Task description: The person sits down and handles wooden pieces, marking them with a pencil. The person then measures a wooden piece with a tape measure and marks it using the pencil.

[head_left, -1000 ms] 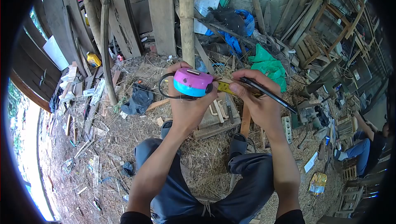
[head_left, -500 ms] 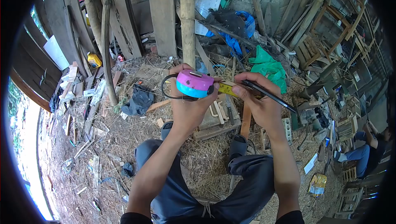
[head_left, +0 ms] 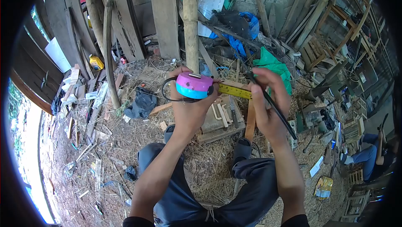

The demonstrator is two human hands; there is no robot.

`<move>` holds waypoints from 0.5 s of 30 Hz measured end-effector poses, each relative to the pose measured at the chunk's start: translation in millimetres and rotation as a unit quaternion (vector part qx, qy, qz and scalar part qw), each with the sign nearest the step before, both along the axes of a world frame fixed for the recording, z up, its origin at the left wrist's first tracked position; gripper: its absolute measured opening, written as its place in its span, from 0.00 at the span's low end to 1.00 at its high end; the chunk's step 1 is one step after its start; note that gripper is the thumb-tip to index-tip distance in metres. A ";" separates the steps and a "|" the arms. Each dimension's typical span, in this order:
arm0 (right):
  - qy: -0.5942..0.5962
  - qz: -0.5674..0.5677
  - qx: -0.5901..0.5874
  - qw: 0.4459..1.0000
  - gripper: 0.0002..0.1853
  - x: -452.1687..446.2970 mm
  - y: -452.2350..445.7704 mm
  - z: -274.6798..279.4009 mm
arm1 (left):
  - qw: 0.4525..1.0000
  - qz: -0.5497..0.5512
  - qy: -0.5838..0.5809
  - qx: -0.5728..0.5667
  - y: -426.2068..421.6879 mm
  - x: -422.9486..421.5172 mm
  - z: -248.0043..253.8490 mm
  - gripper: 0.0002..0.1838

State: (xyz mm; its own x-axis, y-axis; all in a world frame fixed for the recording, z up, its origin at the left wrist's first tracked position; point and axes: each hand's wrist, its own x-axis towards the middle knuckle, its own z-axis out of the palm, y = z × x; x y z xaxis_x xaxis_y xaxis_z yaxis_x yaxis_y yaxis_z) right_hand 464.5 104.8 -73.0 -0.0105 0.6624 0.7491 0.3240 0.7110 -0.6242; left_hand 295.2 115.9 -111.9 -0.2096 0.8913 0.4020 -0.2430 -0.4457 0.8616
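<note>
My left hand (head_left: 188,110) is closed around a pink and light-blue tape measure (head_left: 194,86), whose black strap loops out on the left. The yellow tape blade (head_left: 235,91) is pulled out rightward, its far end hidden behind my right hand (head_left: 271,105). What looks like a pale wood edge (head_left: 234,84) shows just above the blade. Between the thumb and fingers of my right hand sits a slim black pencil (head_left: 279,116), slanting down to the right. Below, a wooden board (head_left: 209,126) on the ground carries a handsaw-like blade (head_left: 234,116) and pale bent wood pieces (head_left: 222,115).
A bamboo post (head_left: 191,26) stands directly ahead. Black plastic (head_left: 141,102) lies left, a green sheet (head_left: 274,66) right. Wood scraps and straw litter the ground. Another person (head_left: 370,151) sits at the far right, holding a long dark blade-like tool.
My right hand has lifted its fingers and turned, so the pencil's upper end now points up beyond the fingers. More of the yellow blade shows. The other person's tool has risen.
</note>
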 end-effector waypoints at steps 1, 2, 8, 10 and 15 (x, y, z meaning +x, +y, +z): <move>0.000 0.000 0.002 1.000 0.09 -2.3 -2.4 0.0 | 1.000 0.000 0.000 0.002 -0.9 1.0 1.7 0.30; 0.010 0.025 -0.009 1.000 0.08 -4.1 -4.6 -0.1 | 1.000 0.001 -0.005 0.001 -2.2 3.2 3.3 0.30; -0.015 0.066 -0.036 0.997 0.04 -6.1 -0.4 -7.2 | 0.998 0.022 0.052 0.008 -2.9 3.8 -1.2 0.30; -0.031 0.051 -0.052 0.997 0.04 -6.0 -0.7 -7.1 | 0.999 0.010 0.034 0.006 -4.1 3.1 -2.6 0.30; -0.051 0.041 -0.056 0.996 0.04 -6.3 -0.4 -6.5 | 0.998 0.017 0.064 0.019 -5.0 3.7 -0.2 0.31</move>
